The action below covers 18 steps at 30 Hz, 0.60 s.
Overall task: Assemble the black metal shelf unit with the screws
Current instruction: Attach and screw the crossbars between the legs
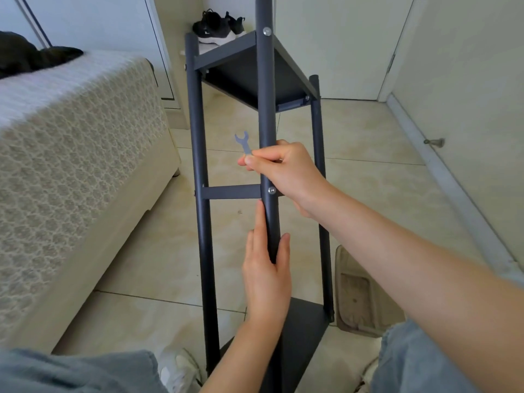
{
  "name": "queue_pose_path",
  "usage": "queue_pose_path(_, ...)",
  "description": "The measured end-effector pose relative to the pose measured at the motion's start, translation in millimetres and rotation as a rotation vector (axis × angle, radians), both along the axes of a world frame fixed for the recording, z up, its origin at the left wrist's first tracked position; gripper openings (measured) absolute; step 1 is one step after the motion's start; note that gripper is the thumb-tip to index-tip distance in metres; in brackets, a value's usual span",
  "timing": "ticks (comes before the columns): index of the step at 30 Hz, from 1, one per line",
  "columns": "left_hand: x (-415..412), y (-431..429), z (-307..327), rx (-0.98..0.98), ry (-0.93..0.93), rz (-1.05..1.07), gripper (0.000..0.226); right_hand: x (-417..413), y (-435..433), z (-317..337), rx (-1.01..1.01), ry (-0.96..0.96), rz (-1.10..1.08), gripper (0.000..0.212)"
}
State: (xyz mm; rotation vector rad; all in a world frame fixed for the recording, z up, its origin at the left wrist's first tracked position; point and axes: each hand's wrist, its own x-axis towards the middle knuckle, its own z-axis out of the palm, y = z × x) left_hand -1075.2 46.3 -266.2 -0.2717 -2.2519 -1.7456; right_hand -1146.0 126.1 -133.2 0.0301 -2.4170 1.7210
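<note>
The black metal shelf unit point(198, 154) lies tilted on the tiled floor, its poles running away from me. A shelf panel point(249, 75) is fixed at the far end and another point(306, 321) sits near my knees. A crossbar point(229, 192) joins the left pole to the middle pole point(266, 109). Silver screws show on the middle pole at the crossbar point(272, 190) and at the top point(266, 31). My left hand point(266, 276) grips the middle pole below the crossbar. My right hand point(286, 171) pinches a small flat grey wrench point(243, 141) and rests against the same pole above that screw.
A bed with a patterned cream cover point(71, 154) stands close on the left. Black sneakers point(218, 26) sit beyond the shelf's far end. A slipper point(357, 290) lies right of the frame. A closed door point(340, 46) and a floor doorstop point(433, 142) are at the right.
</note>
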Motion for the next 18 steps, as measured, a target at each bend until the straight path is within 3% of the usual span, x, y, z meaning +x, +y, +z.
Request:
queue_pose_path(6, -3.8, -8.6, 6.2, -0.086, 0.033, 0.055, 0.075, 2.4, 4.5, 1.3, -0.083, -0.065, 0.028, 0.011)
queue_pose_path(11, -1.4, -16.6, 6.4, -0.227, 0.058, 0.156, 0.067, 4.3, 14.2, 1.7, -0.067, -0.092, 0.124, 0.013)
queue_pose_path(18, -7.0, -17.8, -8.1, -0.138, 0.101, 0.130, 0.063, 11.9, 27.7, -0.3, -0.066, -0.082, 0.155, 0.017)
